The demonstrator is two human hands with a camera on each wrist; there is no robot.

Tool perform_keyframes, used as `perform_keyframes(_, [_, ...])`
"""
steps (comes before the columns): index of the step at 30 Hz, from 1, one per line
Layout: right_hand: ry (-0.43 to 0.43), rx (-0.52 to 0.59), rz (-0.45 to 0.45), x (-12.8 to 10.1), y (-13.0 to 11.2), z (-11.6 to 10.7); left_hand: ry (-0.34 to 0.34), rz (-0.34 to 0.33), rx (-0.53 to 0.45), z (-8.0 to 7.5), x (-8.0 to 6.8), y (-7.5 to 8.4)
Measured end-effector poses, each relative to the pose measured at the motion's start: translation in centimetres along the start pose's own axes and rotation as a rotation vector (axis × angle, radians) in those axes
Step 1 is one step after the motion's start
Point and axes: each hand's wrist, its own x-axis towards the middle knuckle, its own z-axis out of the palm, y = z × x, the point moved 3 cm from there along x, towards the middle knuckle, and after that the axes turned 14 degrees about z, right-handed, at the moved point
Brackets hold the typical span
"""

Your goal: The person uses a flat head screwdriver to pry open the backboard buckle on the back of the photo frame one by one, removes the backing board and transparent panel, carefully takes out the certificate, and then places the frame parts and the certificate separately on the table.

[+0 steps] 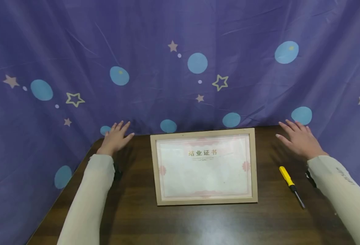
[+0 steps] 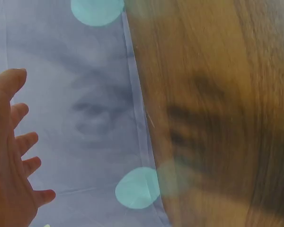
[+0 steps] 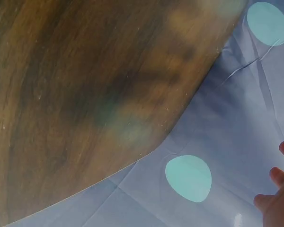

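Hands lie spread at the far corners of the table [image 1: 198, 221] — the left hand [image 1: 116, 137] near the far left corner, the right hand [image 1: 299, 139] near the far right, both with straight, splayed fingers and holding nothing. Between them, well apart from either, the frame [image 1: 205, 166] lies flat near the far edge, glass side up with a certificate inside. The screwdriver [image 1: 291, 185] lies to the right of the frame, just near-side of the right wrist, untouched.

This looks like a starting pose, nothing gripped yet. A next move would likely call for one hand to come in over the frame, or the right hand to draw back toward the screwdriver — that is a judgement only.

The head view alone shows frame and screwdriver and how both hands stand to them. The left wrist view shows only fingers [image 2: 26, 142] over the cloth [image 2: 85, 118] beside the table edge; the right wrist view shows fingertips [image 3: 279, 176] over cloth past the rounded corner, blurred. Neither wrist view shows whether the palms touch the wood.
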Motion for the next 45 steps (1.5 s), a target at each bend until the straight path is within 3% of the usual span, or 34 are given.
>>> perform_keyframes(9, [0.013,0.129,-0.044,-0.1,-0.6,0.3,0.033,0.071,-0.088,0.8,-0.3,0.9])
perform_keyframes(15, [0.035,0.274,-0.156,-1.0,-1.6,0.8,0.132,0.166,-0.271,1.4,-0.8,2.1])
perform_keyframes(20, [-0.005,0.398,-0.213,-2.6,-2.8,1.3,0.17,0.171,-0.469,1.9,-2.0,3.8])
perform_keyframes(23, [-0.078,0.491,-0.192,-3.7,-3.5,1.5,0.19,0.184,-0.608,2.2,-2.9,4.8])
perform_keyframes(26, [-0.155,0.584,-0.164,-4.7,-4.2,1.5,0.226,0.241,-0.771,2.4,-3.6,5.8])
perform_keyframes(30, [-0.215,0.63,-0.145,-6.1,-5.0,1.7,0.256,0.327,-0.941,2.7,-4.4,6.7])
perform_keyframes(34, [-0.233,0.682,-0.152,-7.4,-5.9,2.1,0.254,0.371,-1.035,3.6,-5.5,7.2])
perform_keyframes(39, [-0.27,0.838,-0.159,-8.7,-7.0,3.0,0.231,0.404,-1.183,4.9,-6.7,7.4])
perform_keyframes(43, [-0.321,0.951,-0.099,-9.2,-7.7,3.6,0.202,0.434,-1.264,6.1,-7.1,7.6])
perform_keyframes(45, [-0.333,0.983,-0.056,-9.2,-7.9,3.8,0.183,0.416,-1.275,6.6,-7.3,7.8])
